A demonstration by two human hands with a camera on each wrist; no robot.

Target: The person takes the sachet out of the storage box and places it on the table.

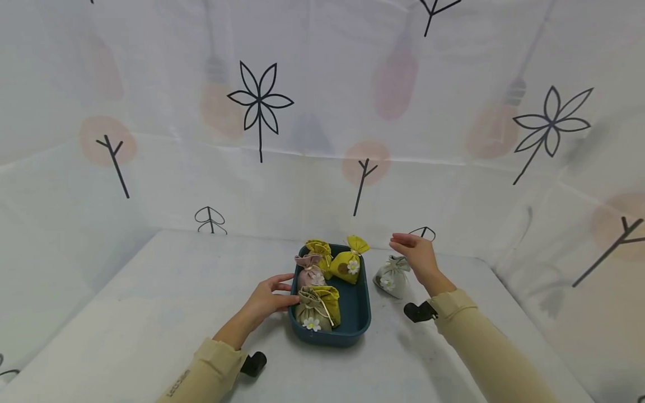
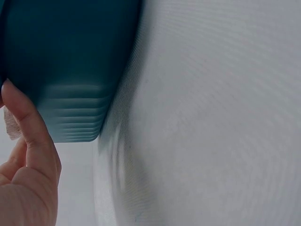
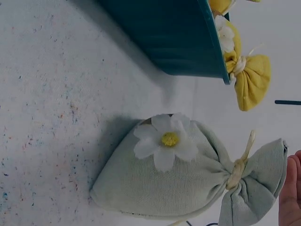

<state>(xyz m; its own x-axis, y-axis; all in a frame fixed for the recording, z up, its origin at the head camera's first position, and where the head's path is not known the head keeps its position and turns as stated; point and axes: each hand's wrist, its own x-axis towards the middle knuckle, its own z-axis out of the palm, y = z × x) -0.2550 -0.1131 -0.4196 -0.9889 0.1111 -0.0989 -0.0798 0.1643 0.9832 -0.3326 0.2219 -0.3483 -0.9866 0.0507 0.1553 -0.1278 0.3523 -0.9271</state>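
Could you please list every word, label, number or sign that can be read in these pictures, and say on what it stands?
Left sleeve: a small dark print near the cuff, too small and blurred to read.
Pouches, blue tray, table and backdrop: no words or numbers; the backdrop has only drawn flowers, twigs and bulbs.
No readable text in either wrist view.

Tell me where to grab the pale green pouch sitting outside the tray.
Probably pinch the pale green pouch at its tied neck, coming from above with the right hand. The neck is narrow and cinched, the ruffled top faces that hand, and the blue tray stands apart.
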